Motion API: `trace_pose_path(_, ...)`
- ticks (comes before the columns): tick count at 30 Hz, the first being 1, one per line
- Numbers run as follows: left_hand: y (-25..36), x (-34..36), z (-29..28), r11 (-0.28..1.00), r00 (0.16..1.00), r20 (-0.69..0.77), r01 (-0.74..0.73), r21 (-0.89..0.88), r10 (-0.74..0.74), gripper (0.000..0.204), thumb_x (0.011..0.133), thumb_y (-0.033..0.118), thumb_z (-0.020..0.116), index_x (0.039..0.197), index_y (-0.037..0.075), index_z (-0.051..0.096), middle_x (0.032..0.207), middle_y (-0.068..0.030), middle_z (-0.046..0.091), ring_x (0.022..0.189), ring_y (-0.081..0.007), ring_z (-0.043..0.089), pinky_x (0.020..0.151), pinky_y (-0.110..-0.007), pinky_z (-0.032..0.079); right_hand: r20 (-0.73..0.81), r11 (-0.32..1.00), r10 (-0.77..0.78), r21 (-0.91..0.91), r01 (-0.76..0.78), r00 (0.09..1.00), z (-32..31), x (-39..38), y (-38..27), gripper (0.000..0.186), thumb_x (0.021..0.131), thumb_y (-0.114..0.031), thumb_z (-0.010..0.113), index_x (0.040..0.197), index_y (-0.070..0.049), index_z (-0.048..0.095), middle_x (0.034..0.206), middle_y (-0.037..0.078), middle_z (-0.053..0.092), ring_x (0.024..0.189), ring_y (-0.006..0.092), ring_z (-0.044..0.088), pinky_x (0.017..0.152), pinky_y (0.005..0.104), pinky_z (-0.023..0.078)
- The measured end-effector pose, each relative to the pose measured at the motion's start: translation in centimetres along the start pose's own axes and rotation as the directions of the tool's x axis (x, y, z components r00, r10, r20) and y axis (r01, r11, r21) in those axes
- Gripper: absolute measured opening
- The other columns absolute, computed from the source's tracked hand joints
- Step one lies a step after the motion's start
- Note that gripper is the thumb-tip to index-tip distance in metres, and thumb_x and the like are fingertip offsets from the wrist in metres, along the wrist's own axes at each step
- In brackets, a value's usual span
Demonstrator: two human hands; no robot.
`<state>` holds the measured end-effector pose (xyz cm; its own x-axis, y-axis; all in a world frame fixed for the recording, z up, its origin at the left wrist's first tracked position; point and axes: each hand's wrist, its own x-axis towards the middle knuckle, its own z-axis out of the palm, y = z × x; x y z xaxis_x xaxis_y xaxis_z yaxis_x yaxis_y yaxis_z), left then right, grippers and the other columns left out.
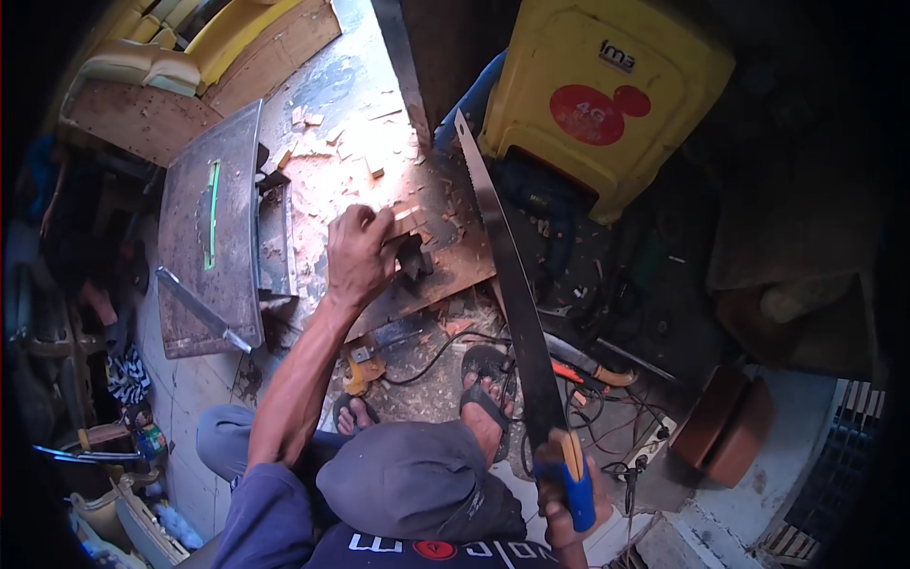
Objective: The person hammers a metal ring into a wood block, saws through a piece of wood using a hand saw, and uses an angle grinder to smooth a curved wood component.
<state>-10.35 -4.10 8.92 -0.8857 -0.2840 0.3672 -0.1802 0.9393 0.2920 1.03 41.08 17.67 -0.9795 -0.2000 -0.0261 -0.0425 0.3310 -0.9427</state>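
Note:
My right hand [566,503], low on the right, is wrapped round the blue and wooden handle of a handsaw [515,284]. The long dark blade points up and away, with its teeth on the left side. My left hand [358,251] is over a wooden board [441,275] strewn with chips. Its fingers are curled together; what they hold, if anything, I cannot make out. Just right of these fingers, a small dark object [412,258] rests on the board. Pale wood pieces [408,220] lie close to the fingertips. The saw blade is apart from my left hand.
A dark panel with a green-edged slot [212,213] stands left, a metal strip [204,311] against it. A yellow plastic stool [654,161] is at the far right. Yellow tool [360,372], cables [607,417] and a brown block [725,427] lie on the floor.

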Motion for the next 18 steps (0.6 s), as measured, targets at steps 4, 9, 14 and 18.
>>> trace_pose_path(4, 0.0, -0.5, 0.0, 0.999, 0.993, 0.115, -0.014, 0.044, 0.009, 0.042, 0.089, 0.025, 0.077, 0.127, 0.014, 0.064, 0.124, -0.0168, 0.062, 0.11, -0.0366, 0.061, 0.097, -0.05, 0.046, 0.098, 0.99, -0.135, 0.042, 0.132, 0.986, 2.7, 3.8, -1.2, 0.07, 0.076, -0.017, 0.073, 0.138, 0.011, 0.059, 0.089, 0.015, 0.078, 0.074, 0.0197, 0.077, 0.072, 0.0322, 0.061)
trace_pose_path(9, -0.1, -0.3, -1.4, 1.0, 0.973, 0.23, 0.006, -0.028, 0.0, 0.042, 0.092, 0.025, 0.075, 0.13, 0.013, 0.063, 0.126, -0.0163, 0.063, 0.118, -0.0338, 0.059, 0.104, -0.053, 0.035, 0.197, 1.0, -0.029, -0.001, 0.03, 0.98, 3.3, 4.4, -1.2, 0.076, 0.074, -0.029, 0.072, 0.137, 0.011, 0.061, 0.107, 0.021, 0.078, 0.094, 0.0287, 0.078, 0.089, 0.0374, 0.06)
trace_pose_path(14, -0.3, 0.6, -2.1, 0.985, 0.988, 0.089, -0.137, 0.11, 0.127, 0.047, 0.084, 0.014, 0.077, 0.128, 0.016, 0.064, 0.127, -0.0099, 0.062, 0.122, -0.0317, 0.057, 0.107, -0.052, 0.03, 0.195, 0.993, -0.111, -0.015, 0.116, 0.975, 4.4, 5.1, -0.4, 0.075, 0.073, -0.024, 0.071, 0.138, 0.01, 0.06, 0.099, 0.018, 0.079, 0.081, 0.0246, 0.078, 0.08, 0.0336, 0.061)
trace_pose_path(18, -1.2, -0.1, -1.4, 0.997, 0.99, 0.125, -0.068, 0.034, 0.063, 0.04, 0.087, 0.014, 0.076, 0.126, 0.019, 0.066, 0.13, -0.0098, 0.06, 0.126, -0.0317, 0.057, 0.116, -0.059, 0.024, 0.213, 0.981, -0.184, -0.021, 0.192, 0.96, 5.1, 5.6, 0.3, 0.076, 0.07, -0.018, 0.071, 0.139, 0.011, 0.06, 0.093, 0.016, 0.079, 0.074, 0.0196, 0.077, 0.074, 0.0317, 0.06)
